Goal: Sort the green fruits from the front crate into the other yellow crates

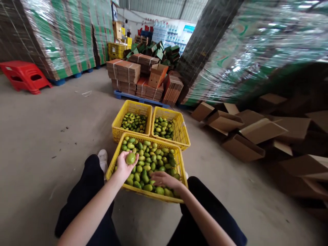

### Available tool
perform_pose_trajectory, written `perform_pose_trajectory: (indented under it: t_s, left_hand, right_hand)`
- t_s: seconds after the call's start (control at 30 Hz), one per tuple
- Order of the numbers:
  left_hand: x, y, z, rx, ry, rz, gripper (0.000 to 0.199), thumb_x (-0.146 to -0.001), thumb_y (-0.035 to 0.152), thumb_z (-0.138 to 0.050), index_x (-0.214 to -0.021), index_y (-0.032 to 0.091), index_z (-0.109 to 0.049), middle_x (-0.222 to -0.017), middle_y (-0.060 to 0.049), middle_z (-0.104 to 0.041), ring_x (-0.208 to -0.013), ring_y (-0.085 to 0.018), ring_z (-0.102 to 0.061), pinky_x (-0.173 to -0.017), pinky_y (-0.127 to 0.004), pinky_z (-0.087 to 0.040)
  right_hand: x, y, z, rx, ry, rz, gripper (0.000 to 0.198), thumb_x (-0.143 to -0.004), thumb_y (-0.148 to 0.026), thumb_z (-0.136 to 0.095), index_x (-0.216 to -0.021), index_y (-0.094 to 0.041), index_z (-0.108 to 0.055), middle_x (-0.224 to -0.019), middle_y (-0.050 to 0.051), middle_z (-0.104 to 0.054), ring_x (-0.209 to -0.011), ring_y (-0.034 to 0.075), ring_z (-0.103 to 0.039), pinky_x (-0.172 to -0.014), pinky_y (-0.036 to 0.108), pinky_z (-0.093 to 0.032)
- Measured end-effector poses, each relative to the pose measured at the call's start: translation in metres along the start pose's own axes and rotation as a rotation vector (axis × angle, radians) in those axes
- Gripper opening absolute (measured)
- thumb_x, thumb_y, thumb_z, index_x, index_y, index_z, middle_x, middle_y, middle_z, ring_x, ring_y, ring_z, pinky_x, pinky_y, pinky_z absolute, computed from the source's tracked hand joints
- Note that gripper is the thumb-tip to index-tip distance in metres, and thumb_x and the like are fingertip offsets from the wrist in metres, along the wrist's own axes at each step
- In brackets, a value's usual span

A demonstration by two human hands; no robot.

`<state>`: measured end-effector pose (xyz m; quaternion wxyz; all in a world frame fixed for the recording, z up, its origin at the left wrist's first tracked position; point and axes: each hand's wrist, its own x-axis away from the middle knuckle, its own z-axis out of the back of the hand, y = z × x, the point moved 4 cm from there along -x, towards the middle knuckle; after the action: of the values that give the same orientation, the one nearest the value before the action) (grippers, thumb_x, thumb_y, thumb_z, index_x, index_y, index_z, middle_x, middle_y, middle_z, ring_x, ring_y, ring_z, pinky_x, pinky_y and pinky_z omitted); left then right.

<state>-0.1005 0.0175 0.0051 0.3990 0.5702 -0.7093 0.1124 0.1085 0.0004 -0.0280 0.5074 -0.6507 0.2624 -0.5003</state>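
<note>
My left hand (124, 164) is curled round a smooth green fruit (130, 158), holding it above the left side of the near yellow crate (148, 195). Many oval fruits, green to yellowish, fill that crate; I cannot tell their exact kind. Over its right part my right hand (165, 179) reaches palm down, fingers stretched out and slightly blurred, close above the fruits. Nothing shows in its fingers, though their undersides are hidden. Just beyond stand two more yellow crates, a left one (116, 131) and a right one (185, 135), each partly filled with similar fruits.
Bundled flat cartons (125, 73) lie on a blue pallet (140, 99) ahead. Open cardboard boxes (246, 147) are heaped at the right. Wrapped stacks (69, 37) rise on both sides. A red stool (25, 76) stands at the left. My legs flank the near crate.
</note>
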Motion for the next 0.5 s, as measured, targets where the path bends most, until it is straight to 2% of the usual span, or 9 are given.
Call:
perform_pose_trajectory:
  t_s: [0.07,0.13,0.2,0.3,0.4,0.47,0.5]
  left_hand:
    - [-0.011,-0.014,0.007,-0.044,0.024,0.039,0.014,-0.083,0.005,-0.049,-0.077,0.017,-0.053,-0.071,-0.001,-0.06,-0.064,-0.013,-0.066,-0.061,-0.026,-0.061]
    - [-0.024,-0.031,0.017,-0.114,0.055,0.112,0.014,-0.082,0.003,-0.053,-0.08,0.017,-0.053,-0.072,0.0,-0.059,-0.061,-0.011,-0.065,-0.062,-0.026,-0.062]
    - [-0.035,-0.048,0.03,-0.18,0.097,0.189,0.012,-0.084,0.005,-0.054,-0.088,0.016,-0.055,-0.075,-0.002,-0.06,-0.061,-0.013,-0.065,-0.058,-0.027,-0.061]
    - [-0.043,-0.068,0.054,-0.281,0.165,0.269,0.012,-0.089,0.01,-0.051,-0.1,0.013,-0.055,-0.079,-0.008,-0.062,-0.063,-0.017,-0.067,-0.052,-0.025,-0.059]
    - [-0.04,-0.08,0.07,-0.378,0.216,0.286,0.023,-0.088,0.007,-0.047,-0.11,0.012,-0.051,-0.081,-0.009,-0.061,-0.061,-0.018,-0.066,-0.045,-0.025,-0.056]
    - [-0.04,-0.083,0.059,-0.417,0.193,0.265,0.03,-0.085,0.004,-0.047,-0.114,0.012,-0.048,-0.084,-0.01,-0.062,-0.061,-0.018,-0.065,-0.044,-0.026,-0.054]
    - [-0.042,-0.083,0.044,-0.422,0.154,0.243,0.032,-0.084,0.004,-0.049,-0.114,0.013,-0.049,-0.087,-0.01,-0.062,-0.063,-0.018,-0.065,-0.045,-0.027,-0.054]
  right_hand:
    - [0.016,0.021,0.003,0.23,-0.004,-0.205,0.018,-0.079,-0.02,-0.065,-0.094,-0.014,-0.073,-0.082,0.004,-0.074,-0.065,0.013,-0.071,-0.057,0.019,-0.054]
    - [0.02,0.028,0.007,0.43,0.056,-0.291,0.026,-0.089,-0.021,-0.051,-0.108,-0.015,-0.069,-0.099,0.008,-0.074,-0.079,0.016,-0.074,-0.068,0.025,-0.057]
    - [0.017,0.027,0.006,0.558,0.109,-0.262,0.03,-0.092,-0.02,-0.046,-0.114,-0.014,-0.065,-0.11,0.012,-0.072,-0.091,0.019,-0.073,-0.077,0.029,-0.056]
    - [0.015,0.023,-0.002,0.722,0.109,-0.194,0.027,-0.09,-0.022,-0.054,-0.114,-0.016,-0.065,-0.115,0.012,-0.072,-0.107,0.021,-0.068,-0.092,0.03,-0.05]
    - [0.023,0.022,-0.009,0.888,0.089,-0.173,0.029,-0.089,-0.025,-0.056,-0.115,-0.015,-0.065,-0.115,0.016,-0.071,-0.11,0.028,-0.067,-0.093,0.036,-0.048]
    - [0.031,0.022,-0.01,0.993,0.093,-0.177,0.033,-0.09,-0.026,-0.054,-0.118,-0.012,-0.063,-0.118,0.021,-0.069,-0.113,0.034,-0.065,-0.093,0.041,-0.048]
    - [0.035,0.021,-0.009,1.037,0.093,-0.181,0.033,-0.09,-0.026,-0.054,-0.119,-0.011,-0.062,-0.119,0.023,-0.068,-0.113,0.035,-0.065,-0.093,0.043,-0.047]
